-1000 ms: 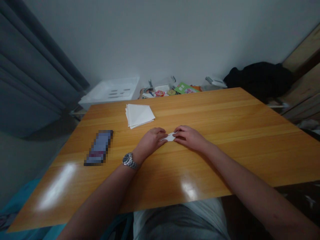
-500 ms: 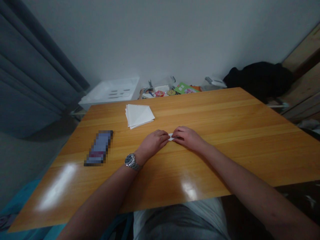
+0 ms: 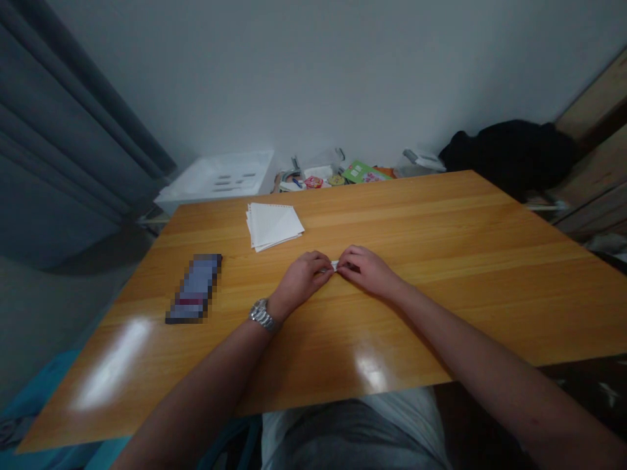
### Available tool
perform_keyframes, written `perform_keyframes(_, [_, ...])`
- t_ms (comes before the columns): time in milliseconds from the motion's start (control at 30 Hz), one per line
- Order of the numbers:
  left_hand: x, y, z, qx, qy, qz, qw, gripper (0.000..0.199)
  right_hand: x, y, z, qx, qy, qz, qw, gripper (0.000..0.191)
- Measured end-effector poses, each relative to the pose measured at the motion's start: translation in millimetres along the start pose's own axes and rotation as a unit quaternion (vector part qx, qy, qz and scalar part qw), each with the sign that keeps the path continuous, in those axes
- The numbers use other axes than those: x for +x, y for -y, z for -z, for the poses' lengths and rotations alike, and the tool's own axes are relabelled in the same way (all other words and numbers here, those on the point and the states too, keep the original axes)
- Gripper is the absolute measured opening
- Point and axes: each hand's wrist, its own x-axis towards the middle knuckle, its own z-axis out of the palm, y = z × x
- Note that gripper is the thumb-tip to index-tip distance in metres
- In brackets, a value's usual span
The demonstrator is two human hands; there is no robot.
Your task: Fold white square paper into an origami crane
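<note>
And both hands pinch: left hand (image 3: 304,275), right hand (image 3: 366,270), on the paper (image 3: 335,265) | it sits right between them, neither nearer | long axis covered, can't call it!

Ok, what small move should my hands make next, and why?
I'd perhaps ease the left hand back slightly while the right hand steadies the white paper piece: both hands are at it, only a sliver shows between them, so its edges are hard to check.
</note>
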Motion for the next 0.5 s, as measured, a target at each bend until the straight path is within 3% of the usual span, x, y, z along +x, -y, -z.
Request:
perform_keyframes(167, [3.3,-5.4,-2.0,0.007,-0.015,0.042,0.999,0.009,2.3,1.2,-2.5,-0.003,-0.004,-0.04,0.999,0.005])
perform_keyframes(300, [4.7,-6.2,-4.5,0.011,-0.024,0.075,0.997,0.004,2.8,2.7,-3.3,-0.012,-0.006,-0.035,0.999,0.005])
perform_keyframes(500, [6.2,-5.1,-7.2,0.002,-0.029,0.078,0.996,0.004,2.0,5.5,-4.2,-0.032,-0.017,-0.035,0.999,0.008])
